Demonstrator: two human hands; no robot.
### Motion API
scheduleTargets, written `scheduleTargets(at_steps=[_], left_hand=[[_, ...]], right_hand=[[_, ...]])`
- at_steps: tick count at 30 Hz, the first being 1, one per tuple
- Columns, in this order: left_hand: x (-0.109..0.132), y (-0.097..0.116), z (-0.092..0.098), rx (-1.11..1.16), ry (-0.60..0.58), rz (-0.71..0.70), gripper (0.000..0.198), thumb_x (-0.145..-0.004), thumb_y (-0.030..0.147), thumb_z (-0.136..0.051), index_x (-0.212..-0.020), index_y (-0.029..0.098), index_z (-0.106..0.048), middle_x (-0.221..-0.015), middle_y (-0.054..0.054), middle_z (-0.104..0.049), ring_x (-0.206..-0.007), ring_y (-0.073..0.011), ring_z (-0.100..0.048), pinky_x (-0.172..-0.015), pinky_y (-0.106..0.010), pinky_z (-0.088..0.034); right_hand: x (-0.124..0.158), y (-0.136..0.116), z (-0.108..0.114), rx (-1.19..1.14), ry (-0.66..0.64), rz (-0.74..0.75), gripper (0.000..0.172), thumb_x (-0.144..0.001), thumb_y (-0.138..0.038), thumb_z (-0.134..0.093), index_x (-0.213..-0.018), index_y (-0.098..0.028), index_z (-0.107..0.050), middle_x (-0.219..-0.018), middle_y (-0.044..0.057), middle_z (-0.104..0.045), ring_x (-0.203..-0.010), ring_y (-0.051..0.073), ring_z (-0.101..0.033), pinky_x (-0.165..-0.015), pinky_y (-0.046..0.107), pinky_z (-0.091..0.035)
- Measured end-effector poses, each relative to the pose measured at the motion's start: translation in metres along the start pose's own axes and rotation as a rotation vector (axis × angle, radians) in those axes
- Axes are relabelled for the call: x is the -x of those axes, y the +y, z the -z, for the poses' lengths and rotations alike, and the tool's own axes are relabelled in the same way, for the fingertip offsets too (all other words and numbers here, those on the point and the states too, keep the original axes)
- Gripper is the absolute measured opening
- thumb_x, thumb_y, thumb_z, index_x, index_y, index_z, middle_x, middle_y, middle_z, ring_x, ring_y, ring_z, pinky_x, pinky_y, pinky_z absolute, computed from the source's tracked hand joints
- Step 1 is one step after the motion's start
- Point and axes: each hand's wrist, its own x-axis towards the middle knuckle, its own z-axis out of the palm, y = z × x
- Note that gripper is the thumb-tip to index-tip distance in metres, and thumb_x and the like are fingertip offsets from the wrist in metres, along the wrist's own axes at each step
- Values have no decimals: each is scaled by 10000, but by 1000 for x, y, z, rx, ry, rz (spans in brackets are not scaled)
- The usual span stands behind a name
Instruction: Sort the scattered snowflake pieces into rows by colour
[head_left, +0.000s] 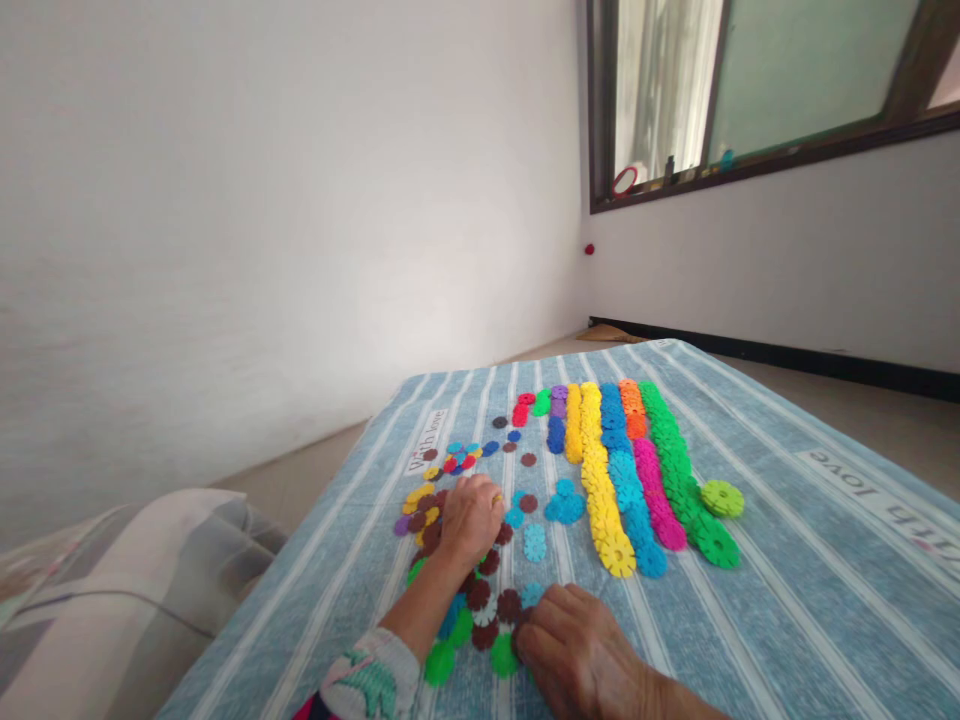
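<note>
My left hand (471,520) reaches over a loose pile of notched plastic discs, fingers curled down. A speck of yellow shows by its fingertips, too small to name. Brown discs (478,595) lie around and below its wrist. My right hand (574,640) is closer to the front, its fingers bent inward beside a green disc (504,656) and a brown disc (509,605). What its fingertips hold, if anything, is hidden. A light blue disc (534,542) and a cluster of blue discs (565,503) lie between the pile and the rows.
Overlapping discs form rows by colour, including a yellow row (598,470), a pink row (658,495) and a green row (675,465). A lime disc (722,498) lies at their right. Striped cloth (780,580) covers the table. A draped fabric surface (150,600) stands left.
</note>
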Motion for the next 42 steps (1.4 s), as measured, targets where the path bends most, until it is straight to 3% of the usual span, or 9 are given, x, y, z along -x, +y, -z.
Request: scheduleTargets(at_steps=[5, 11, 15, 19, 28, 32, 34, 39, 42], left_hand=[[-3, -11, -2, 9, 9, -18, 321, -882, 199, -402, -667, 172, -639, -805, -73, -649, -839, -194, -559, -826, -311, -391], [-6, -32, 11, 203, 61, 209, 299, -882, 275, -418, -719, 177, -648, -720, -27, -637, -712, -148, -554, -658, -244, -359], [2, -42, 20, 321, 44, 243, 295, -843, 303, -444, -656, 165, -626, -582, 6, -567, -633, -133, -534, -599, -225, -335], [16, -42, 24, 474, -51, 250, 287, -808, 322, -451, -642, 159, -619, -477, 36, -495, -532, -121, -509, -559, -215, -350], [29, -40, 29, 617, -159, 241, 255, -741, 309, -477, -726, 146, -672, -499, 28, -560, -460, -105, -483, -502, -204, -362], [30, -46, 22, 613, -139, 242, 240, -733, 300, -491, -729, 153, -680, -516, 19, -576, -501, -117, -538, -515, -205, -375], [30, -47, 19, 620, -124, 237, 232, -734, 299, -497, -725, 158, -681, -522, 22, -575, -513, -118, -553, -524, -205, -385], [28, -44, 20, 717, -134, 228, 203, -717, 276, -523, -717, 144, -676, -531, 23, -566, -503, -112, -551, -508, -205, -393], [29, -44, 24, 791, -225, 242, 202, -702, 275, -546, -754, 133, -679, -521, 25, -565, -475, -109, -533, -483, -208, -390]], right_hand=[[-2, -4, 11, -62, -45, -49, 165, -850, -92, -408, -730, -201, -433, -684, 6, -528, -614, 166, -455, -573, 304, -271], [0, -6, 13, -110, -57, -69, 189, -881, -89, -382, -739, -204, -429, -685, 11, -524, -625, 171, -452, -583, 302, -267], [3, -6, 13, -131, -64, -78, 205, -905, -97, -373, -741, -203, -436, -686, 14, -523, -629, 173, -447, -588, 301, -273], [4, -7, 16, -147, -102, -93, 227, -927, -100, -365, -739, -198, -445, -687, 18, -521, -641, 175, -451, -590, 304, -278], [2, -4, 20, -139, -143, -158, 237, -952, -135, -382, -748, -190, -489, -692, 18, -521, -658, 173, -464, -607, 307, -330], [-3, -5, 32, -178, -295, -140, 101, -927, -280, -528, -892, -197, -572, -924, 52, -595, -889, 232, -520, -770, 371, -397], [-6, -6, 35, -194, -356, -114, 127, -902, -335, -585, -946, -217, -589, -1054, 50, -598, -1014, 259, -506, -860, 410, -391], [-6, -3, 31, -146, -369, -186, 57, -922, -239, -562, -885, -218, -600, -1031, 35, -610, -1031, 241, -516, -890, 401, -409], [-2, 3, 26, -81, -329, -231, 72, -913, -183, -554, -867, -211, -601, -985, 47, -608, -1001, 245, -532, -869, 406, -429]])
